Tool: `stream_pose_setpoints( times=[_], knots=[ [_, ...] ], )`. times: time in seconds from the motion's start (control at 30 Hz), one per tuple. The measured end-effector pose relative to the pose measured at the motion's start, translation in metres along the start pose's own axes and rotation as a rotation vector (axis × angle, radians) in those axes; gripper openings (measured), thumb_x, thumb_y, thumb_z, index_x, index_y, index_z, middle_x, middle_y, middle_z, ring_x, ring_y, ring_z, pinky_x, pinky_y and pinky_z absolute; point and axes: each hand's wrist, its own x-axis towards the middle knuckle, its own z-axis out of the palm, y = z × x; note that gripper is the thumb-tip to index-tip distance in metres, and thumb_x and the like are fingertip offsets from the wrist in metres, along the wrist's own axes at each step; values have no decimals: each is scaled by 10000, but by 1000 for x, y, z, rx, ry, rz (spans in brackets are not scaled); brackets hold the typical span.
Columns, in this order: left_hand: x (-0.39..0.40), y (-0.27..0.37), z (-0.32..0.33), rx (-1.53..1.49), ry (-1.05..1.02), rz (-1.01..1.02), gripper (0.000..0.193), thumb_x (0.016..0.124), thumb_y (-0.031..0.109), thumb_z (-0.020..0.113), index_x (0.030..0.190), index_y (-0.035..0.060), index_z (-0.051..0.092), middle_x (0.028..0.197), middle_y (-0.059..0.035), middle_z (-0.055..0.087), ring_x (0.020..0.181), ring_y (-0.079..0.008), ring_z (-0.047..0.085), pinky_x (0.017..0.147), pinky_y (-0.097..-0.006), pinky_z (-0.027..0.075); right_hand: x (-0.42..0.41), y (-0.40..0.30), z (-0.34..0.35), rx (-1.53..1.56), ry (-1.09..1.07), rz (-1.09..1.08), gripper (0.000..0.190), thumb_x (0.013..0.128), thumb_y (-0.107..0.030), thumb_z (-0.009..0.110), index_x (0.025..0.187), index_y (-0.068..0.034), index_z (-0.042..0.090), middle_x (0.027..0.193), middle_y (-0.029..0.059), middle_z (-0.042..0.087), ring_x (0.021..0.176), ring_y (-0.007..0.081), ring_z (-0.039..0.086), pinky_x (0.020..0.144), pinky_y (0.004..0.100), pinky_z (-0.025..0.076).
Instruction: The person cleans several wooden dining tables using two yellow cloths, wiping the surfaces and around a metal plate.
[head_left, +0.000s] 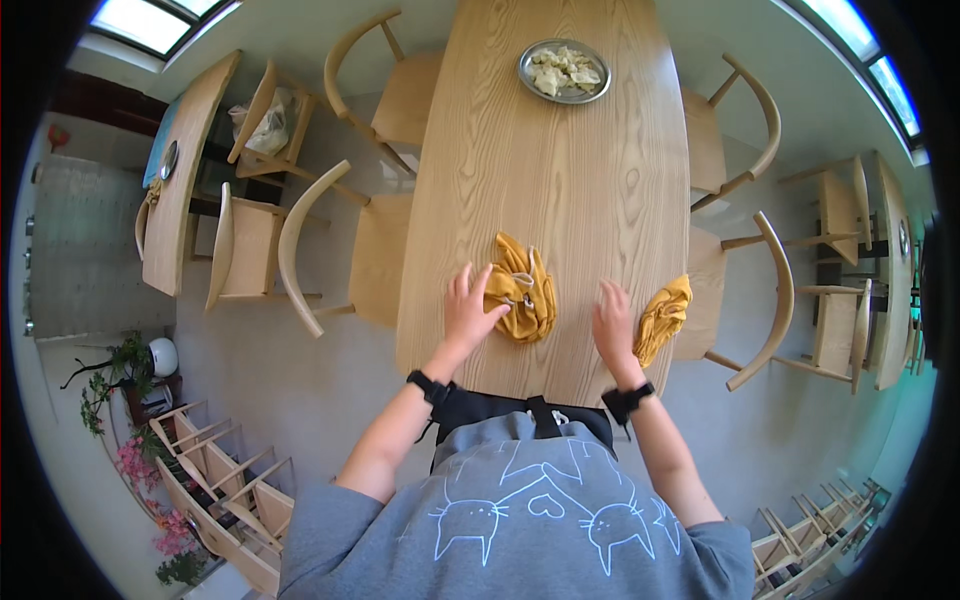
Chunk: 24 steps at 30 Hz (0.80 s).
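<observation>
A crumpled mustard-yellow cloth (523, 300) with a whitish cord or edging lies on the wooden table (555, 202) in front of me. My left hand (469, 307) is at its left side, fingers apart, with the thumb over the cloth's edge; it appears to touch the cloth without gripping it. My right hand (613, 319) is held over the table to the right, with nothing seen in it. Just beyond that hand, a second crumpled yellow cloth (663, 319) rests along the table's right edge. Both wrists wear black bands.
A round metal plate (526, 84) holding pale, crumpled pieces stands toward the table's far end. Wooden chairs with curved backs flank the table, including a left chair (382, 255) and a right chair (697, 289). Another table (180, 217) stands farther left, near a chair holding a plastic bag (264, 124).
</observation>
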Motion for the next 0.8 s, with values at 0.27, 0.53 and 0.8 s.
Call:
stream_pose_setpoints(
  times=[0.27,0.53,0.8],
  knots=[
    [-6,-54,12,-361,-144,-167,201,727,54,648,871,4,517,919,-99,540,873,-208,552,741,-297,457,58,-52,65,323,-377,240,574,668,-86,700,1181,18,464,795,159,599,770,312,596,683,364,486],
    [-98,-140,-49,-780,-68,-661,282,740,19,637,963,24,464,953,-84,522,865,-138,539,676,-265,469,-5,5,27,382,-270,562,252,620,-95,763,709,7,551,562,46,525,545,118,507,509,282,423],
    [-99,-119,-69,-166,-62,-255,541,699,26,629,1211,55,456,1142,-156,494,1090,-333,450,957,-401,360,-42,-45,7,-70,-215,144,400,625,0,672,996,-30,525,1012,164,516,931,306,523,762,377,445]
  ],
)
